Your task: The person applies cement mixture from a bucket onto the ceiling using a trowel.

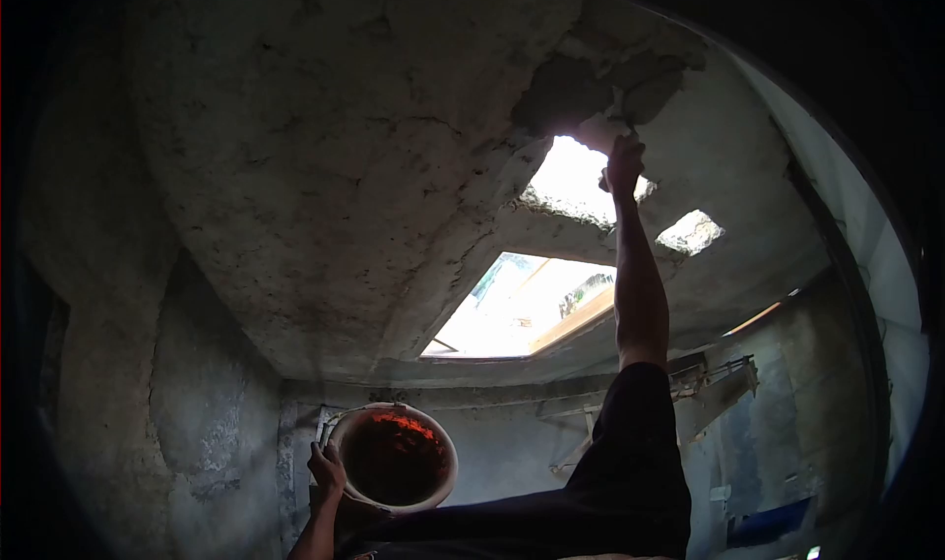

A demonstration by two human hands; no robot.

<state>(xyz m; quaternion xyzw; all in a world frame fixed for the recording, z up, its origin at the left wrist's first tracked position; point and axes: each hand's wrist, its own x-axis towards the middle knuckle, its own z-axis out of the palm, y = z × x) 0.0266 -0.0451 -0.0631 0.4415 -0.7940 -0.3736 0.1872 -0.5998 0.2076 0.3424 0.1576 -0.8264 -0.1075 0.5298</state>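
Note:
My right hand (623, 163) is raised high at the end of a stretched arm, its fingers closed round what looks like a trowel (600, 131). The tool lies against a dark, wet-looking patch of mortar (561, 93) just above a bright, jagged opening. The trowel's outline is partly lost in glare and shadow. Down at the lower left, my left hand (328, 466) grips the side of a round bucket (449, 473) with a pale rim. The bucket's inside is dark, with an orange-red glow along its far wall; its contents are hard to make out.
A rough, cracked plaster surface (315, 166) spreads overhead and to the left. Below the jagged opening (566, 181) is a larger framed window (522, 314), with a small hole (691, 232) to the right. Wooden pieces (724, 393) and a blue item (773, 523) are at the lower right.

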